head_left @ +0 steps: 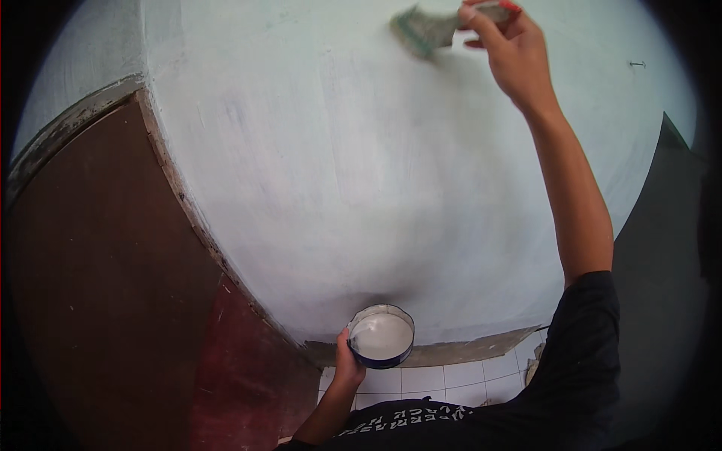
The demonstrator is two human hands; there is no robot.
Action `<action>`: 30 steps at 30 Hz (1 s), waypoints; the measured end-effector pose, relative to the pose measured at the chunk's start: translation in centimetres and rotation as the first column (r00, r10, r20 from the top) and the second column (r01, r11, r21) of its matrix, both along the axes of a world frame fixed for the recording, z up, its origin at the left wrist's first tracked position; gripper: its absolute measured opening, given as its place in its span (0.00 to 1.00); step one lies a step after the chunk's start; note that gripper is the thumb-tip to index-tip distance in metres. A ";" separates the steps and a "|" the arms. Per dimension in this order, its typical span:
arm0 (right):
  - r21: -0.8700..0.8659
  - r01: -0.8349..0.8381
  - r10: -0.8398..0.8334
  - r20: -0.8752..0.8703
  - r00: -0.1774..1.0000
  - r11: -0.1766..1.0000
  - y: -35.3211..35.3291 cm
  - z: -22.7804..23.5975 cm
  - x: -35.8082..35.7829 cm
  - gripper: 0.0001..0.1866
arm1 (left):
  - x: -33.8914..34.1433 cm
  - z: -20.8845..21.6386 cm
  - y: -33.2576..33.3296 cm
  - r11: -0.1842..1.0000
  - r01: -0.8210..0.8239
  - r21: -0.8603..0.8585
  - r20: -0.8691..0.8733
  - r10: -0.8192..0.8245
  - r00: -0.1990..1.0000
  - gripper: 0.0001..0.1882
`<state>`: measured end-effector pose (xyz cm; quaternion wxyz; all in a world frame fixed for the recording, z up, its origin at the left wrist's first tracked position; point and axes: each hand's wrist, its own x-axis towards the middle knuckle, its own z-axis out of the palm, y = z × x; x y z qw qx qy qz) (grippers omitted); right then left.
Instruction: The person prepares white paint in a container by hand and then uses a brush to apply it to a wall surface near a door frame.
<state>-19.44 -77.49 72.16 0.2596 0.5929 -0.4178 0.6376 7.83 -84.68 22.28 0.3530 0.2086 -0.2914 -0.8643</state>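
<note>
High at the right, my right hand (515,49) is closed round the handle of a wide paintbrush (429,31). Its bristles lie against the pale, whitish wall (338,150), and the brush is slightly blurred. Down near the middle of my body, my left hand (348,362) grips the side of a round, dark-rimmed tub of paint (381,336). White paint fills the bottom of the tub, which is held upright with its mouth facing up. Streaky brush marks show across the wall.
A brown door (98,248) in a worn wooden frame (169,161) stands at the left, with a dark red panel (241,368) low beside it. White floor tiles (421,378) run along the wall's foot. A small metal hook (638,65) sticks out at the far right.
</note>
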 end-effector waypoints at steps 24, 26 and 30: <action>0.287 0.101 -0.052 -0.174 0.983 0.952 -0.3 -7.9 1.3 0.10 | 0.7 -2.9 5.6 0.990 -0.135 0.039 0.030 0.134 0.990 0.29; 0.084 0.189 -0.161 -0.259 0.952 0.978 -0.3 -4.2 2.3 0.09 | 0.9 -2.8 4.6 0.991 -0.132 0.039 0.026 0.131 0.991 0.29; -0.140 0.287 -0.319 -0.373 0.871 0.948 -1.7 -1.4 4.5 0.07 | 2.4 -2.1 2.5 0.991 -0.130 0.022 -0.008 0.130 0.991 0.28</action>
